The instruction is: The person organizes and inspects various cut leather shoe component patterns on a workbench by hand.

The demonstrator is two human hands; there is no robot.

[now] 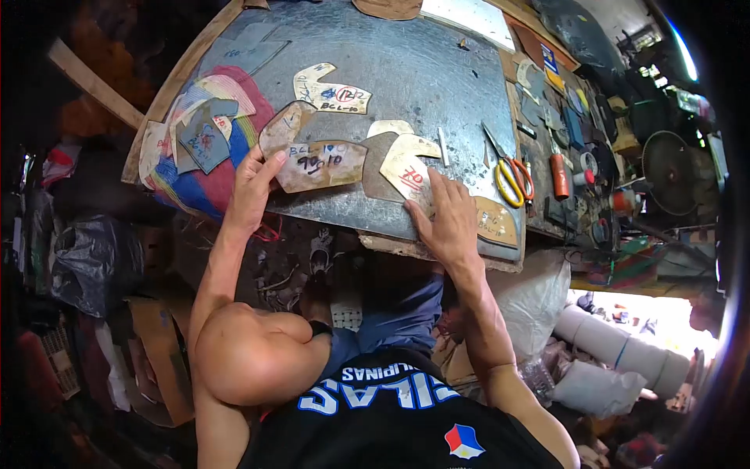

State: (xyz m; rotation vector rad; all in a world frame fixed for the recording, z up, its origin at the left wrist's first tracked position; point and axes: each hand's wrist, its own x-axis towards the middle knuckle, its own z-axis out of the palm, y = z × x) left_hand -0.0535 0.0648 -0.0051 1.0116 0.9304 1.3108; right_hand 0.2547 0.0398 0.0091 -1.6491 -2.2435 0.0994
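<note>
My left hand (254, 186) pinches the edge of a worn, curved pattern piece (332, 166) between thumb and fingers. Handwriting on this piece reads "BCL 10" and "90". Toward the right, my right hand (451, 215) rests on the table, thumb apart and fingertips at a cream pattern piece (408, 162) marked "70" in red. A brown piece (378, 182) lies partly beneath that one. Farther back is a hooked cream pattern (341, 98) labelled "BCL-10". Beside my right wrist, a tan pattern (495, 222) lies near the table edge.
Yellow-and-orange-handled scissors (512, 181) lie right of my right hand, near a white stick (444, 146). More patterns (206, 139) sit on a colourful cloth (234, 86) at the left. The dark metal-topped table (422, 62) adjoins a cluttered tool bench with an orange-handled tool (559, 175).
</note>
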